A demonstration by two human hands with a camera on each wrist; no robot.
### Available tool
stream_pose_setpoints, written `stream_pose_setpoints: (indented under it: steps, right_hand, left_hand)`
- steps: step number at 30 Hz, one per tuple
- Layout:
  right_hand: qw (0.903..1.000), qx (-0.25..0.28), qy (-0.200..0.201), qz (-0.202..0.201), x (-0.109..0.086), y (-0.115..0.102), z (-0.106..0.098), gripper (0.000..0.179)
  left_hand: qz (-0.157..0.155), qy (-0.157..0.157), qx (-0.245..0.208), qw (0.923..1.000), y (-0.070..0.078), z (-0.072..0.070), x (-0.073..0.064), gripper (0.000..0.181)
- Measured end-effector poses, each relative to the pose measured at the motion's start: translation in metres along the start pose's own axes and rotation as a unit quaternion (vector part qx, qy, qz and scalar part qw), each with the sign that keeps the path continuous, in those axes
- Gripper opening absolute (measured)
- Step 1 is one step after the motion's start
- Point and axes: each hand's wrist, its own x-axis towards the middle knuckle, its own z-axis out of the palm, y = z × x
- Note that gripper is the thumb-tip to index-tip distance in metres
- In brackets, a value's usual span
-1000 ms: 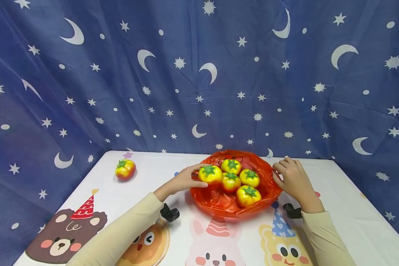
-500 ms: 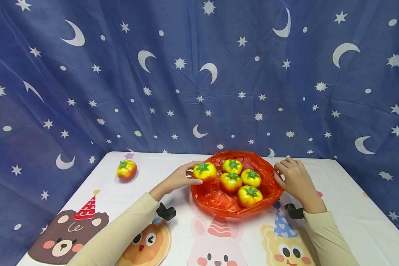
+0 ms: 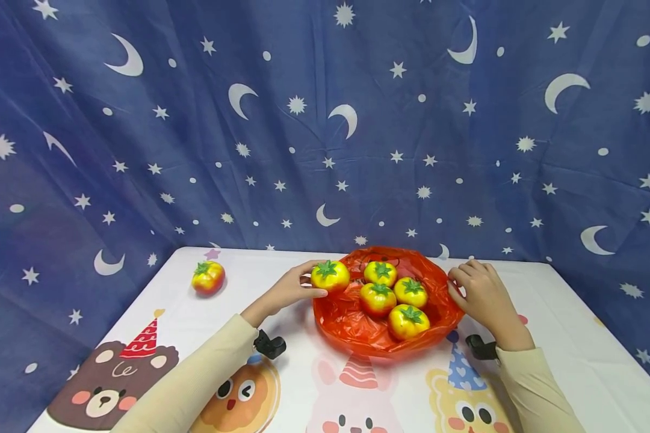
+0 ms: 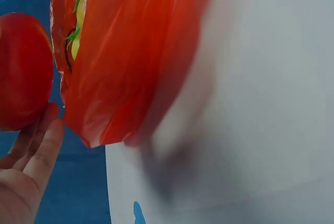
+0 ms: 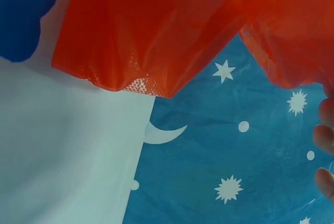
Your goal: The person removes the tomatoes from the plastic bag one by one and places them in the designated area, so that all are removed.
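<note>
My left hand [image 3: 289, 290] holds a yellow and red tomato [image 3: 331, 284] with a green leafy top, at the left rim of a red plastic bag [image 3: 349, 329]. In the left wrist view the tomato [image 4: 23, 75] shows its red underside above the fingers, beside the outside of the bag [image 4: 122, 67]. My right hand [image 3: 482, 297] pinches the bag's right rim between thumb and fingers. Its fingertips [image 5: 324, 138] show at the right edge of the right wrist view, by the hanging red plastic. Several similar tomatoes [image 3: 377, 299] lie inside the wide-mouthed bag.
One more tomato [image 3: 208, 278] sits at the table's back left. The white tablecloth [image 3: 260, 270] has cartoon animals printed along its front. Behind the table hangs a blue curtain [image 3: 281, 138] with moons and stars. Dark camera mounts [image 3: 269, 344] are strapped at both wrists.
My left hand has moved left with its tomato, from over the inside of the bag to its left rim. The right hand has kept its place on the bag.
</note>
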Motion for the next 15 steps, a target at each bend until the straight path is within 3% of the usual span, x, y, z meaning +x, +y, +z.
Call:
stream_pose_setpoints:
  steps: [10, 15]
  right_hand:
    - [1.0, -0.003, 0.006, -0.005, -0.001, 0.0, -0.001, 0.014]
    - [0.9998, -0.002, 0.013, -0.013, 0.001, 0.001, 0.001, 0.012]
  left_hand:
    - [-0.029, 0.046, -0.02, 0.9983, -0.006, -0.015, -0.001, 0.067]
    - [-0.043, 0.075, -0.009, 0.9963, -0.01, -0.026, -0.002, 0.068]
